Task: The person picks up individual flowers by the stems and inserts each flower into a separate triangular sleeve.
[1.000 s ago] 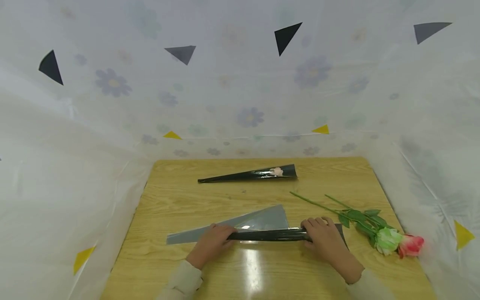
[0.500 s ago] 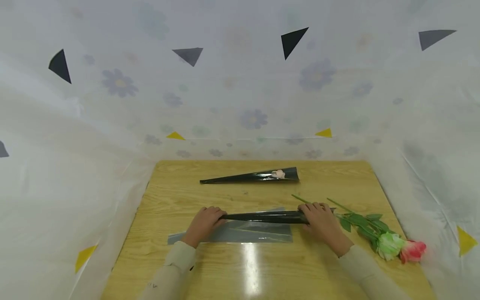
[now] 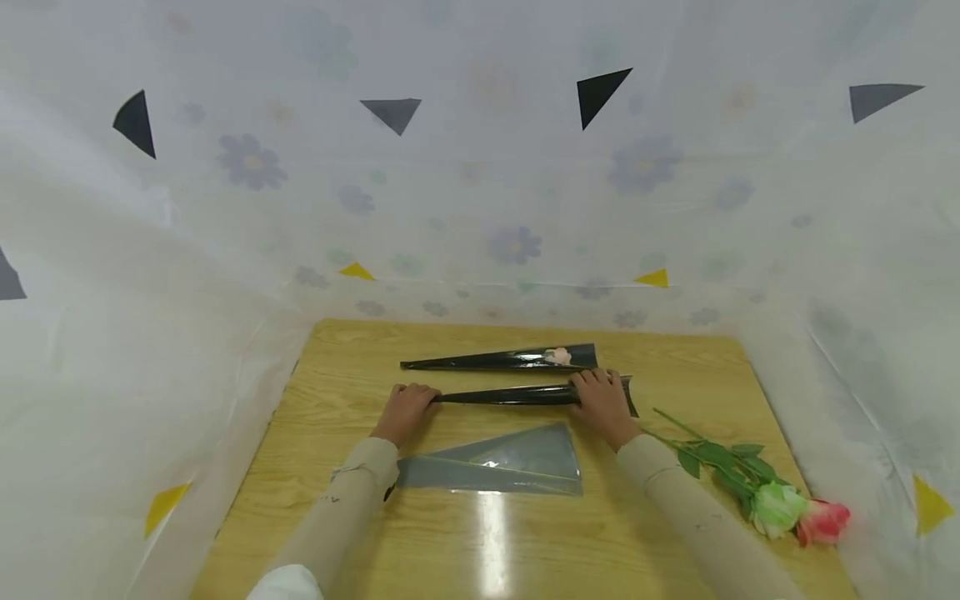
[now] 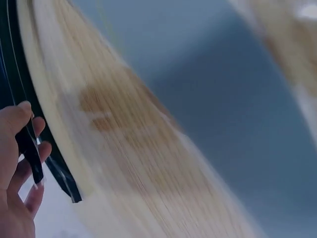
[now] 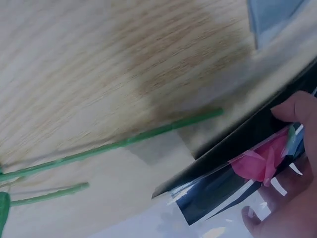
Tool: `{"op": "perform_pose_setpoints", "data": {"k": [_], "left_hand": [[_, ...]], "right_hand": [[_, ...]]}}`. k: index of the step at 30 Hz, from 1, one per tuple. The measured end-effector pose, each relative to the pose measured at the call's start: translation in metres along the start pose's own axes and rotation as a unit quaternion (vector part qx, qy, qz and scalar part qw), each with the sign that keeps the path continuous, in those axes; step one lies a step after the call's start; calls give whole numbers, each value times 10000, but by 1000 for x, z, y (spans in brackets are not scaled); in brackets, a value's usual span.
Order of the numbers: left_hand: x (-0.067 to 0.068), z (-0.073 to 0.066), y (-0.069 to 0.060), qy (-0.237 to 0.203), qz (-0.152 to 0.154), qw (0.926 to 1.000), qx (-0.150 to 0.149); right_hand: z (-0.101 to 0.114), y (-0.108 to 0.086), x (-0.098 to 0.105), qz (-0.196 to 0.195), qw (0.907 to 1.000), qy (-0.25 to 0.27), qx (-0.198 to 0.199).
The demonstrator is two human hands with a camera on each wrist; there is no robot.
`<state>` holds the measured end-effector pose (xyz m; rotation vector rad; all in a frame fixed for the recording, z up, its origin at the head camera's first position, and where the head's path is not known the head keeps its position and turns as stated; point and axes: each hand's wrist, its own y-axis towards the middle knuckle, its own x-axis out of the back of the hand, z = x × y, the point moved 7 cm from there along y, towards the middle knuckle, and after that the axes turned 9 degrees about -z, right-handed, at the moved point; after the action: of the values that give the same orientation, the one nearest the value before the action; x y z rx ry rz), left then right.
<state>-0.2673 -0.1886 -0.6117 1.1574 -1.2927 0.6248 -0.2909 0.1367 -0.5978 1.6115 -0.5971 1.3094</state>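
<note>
Both hands hold a slim black flower sleeve lengthwise, just in front of another black flower sleeve lying at the back of the table. My left hand pinches its narrow end; in the left wrist view, the thumb and fingers curl round a dark tip. Around the wider end, near its mouth, my right hand grips. A pink flower under clear film shows beside the right fingers in the right wrist view; which sleeve it lies in, I cannot tell. The back sleeve has a pale pink flower.
Flat grey see-through sleeves lie on the wooden table between the forearms. On the right rest a green-white rose and a pink-red rose, with leafy green stems pointing toward the right hand. White sheeting surrounds the table.
Both hands have carried the black sleeve away from the body, off the grey sleeves and up beside the back one. The grey sleeves are uncovered again.
</note>
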Motion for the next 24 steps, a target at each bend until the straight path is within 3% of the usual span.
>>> {"op": "perform_pose_setpoints", "data": {"k": [6, 14, 21, 24], "left_hand": [[-10, 18, 12, 102, 47, 9989, 466], [-26, 35, 6, -142, 438, 9922, 1159], [-29, 45, 9, -301, 181, 9876, 1533], [-30, 48, 9, -356, 186, 9858, 1629]], "right_hand": [[1, 23, -16, 344, 9993, -110, -119], [6, 33, -39, 658, 9974, -205, -202], [10, 34, -37, -20, 9992, -380, -74], [10, 32, -39, -76, 9993, -359, -31]]}}
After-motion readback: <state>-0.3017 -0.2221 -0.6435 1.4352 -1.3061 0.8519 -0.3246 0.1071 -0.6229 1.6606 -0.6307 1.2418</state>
